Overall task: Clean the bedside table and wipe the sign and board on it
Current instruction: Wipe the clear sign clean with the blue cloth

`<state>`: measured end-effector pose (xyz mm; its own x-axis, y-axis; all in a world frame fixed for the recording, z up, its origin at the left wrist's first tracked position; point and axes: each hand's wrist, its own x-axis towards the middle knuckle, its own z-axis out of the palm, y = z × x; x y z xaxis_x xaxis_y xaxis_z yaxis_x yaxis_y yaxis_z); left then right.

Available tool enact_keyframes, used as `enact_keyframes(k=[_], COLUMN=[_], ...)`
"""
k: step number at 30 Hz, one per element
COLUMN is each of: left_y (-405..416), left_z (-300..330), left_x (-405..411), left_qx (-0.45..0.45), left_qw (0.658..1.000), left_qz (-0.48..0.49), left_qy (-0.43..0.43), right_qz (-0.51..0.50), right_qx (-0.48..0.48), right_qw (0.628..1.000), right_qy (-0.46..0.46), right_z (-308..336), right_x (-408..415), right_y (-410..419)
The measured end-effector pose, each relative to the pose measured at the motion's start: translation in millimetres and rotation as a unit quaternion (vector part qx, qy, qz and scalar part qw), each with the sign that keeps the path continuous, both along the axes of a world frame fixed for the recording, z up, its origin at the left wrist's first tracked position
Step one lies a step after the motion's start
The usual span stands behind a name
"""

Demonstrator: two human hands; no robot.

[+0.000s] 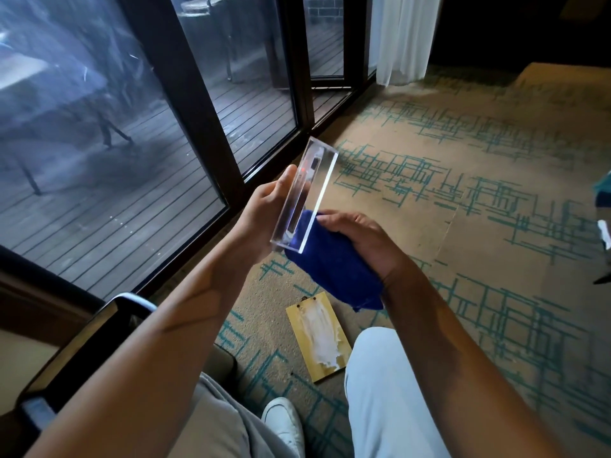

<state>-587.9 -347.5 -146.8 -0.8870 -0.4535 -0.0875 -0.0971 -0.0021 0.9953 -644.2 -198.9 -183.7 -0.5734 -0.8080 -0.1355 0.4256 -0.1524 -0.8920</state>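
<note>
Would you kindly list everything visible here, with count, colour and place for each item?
acrylic sign: one, clear, held up mid-frame
cloth: one, blue, pressed against the sign's lower end
board: one, yellowish wood with a white smear, flat on the carpet
carpet: one, tan with teal lines, floor
glass doors: dark-framed, left, deck outside
curtain: one, white, top
shoe: one, white, bottom
left hand: holds the sign
right hand: grips the cloth
</note>
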Motion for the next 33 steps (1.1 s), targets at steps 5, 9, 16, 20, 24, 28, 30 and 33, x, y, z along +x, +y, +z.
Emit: enact_keyframes(k=[5, 9, 16, 20, 24, 28, 30, 33], left_y=[2, 3, 0, -7, -18, -16, -8, -1], left_z=[-5, -11, -22, -27, -24, -20, -17, -16], left_x=[0, -2, -6, -5, -5, -6, -7, -5], left_qx=[0.055, 0.049, 0.009, -0.076, -0.180, -0.223, -0.243, -0.220], left_qw=[0.997, 0.994, 0.985, 0.966, 0.933, 0.909, 0.902, 0.913], left_qz=[0.035, 0.075, 0.131, 0.182, 0.213, 0.225, 0.228, 0.207], left_qy=[0.035, 0.065, 0.113, 0.169, 0.229, 0.270, 0.275, 0.276], right_qz=[0.015, -0.010, -0.038, -0.056, -0.046, -0.041, -0.053, -0.070], right_qx=[-0.017, -0.016, -0.020, -0.036, -0.067, -0.092, -0.093, -0.076], right_qw=[0.999, 0.999, 0.995, 0.980, 0.967, 0.965, 0.967, 0.964], right_qy=[-0.025, -0.043, -0.093, -0.187, -0.242, -0.241, -0.232, -0.244], right_z=[-6, -12, -18, -24, -24, -22, -22, -23], right_x=[10, 15, 21, 34, 51, 53, 51, 46], right_y=[-2, -1, 1, 1, 0, -5, -7, -3])
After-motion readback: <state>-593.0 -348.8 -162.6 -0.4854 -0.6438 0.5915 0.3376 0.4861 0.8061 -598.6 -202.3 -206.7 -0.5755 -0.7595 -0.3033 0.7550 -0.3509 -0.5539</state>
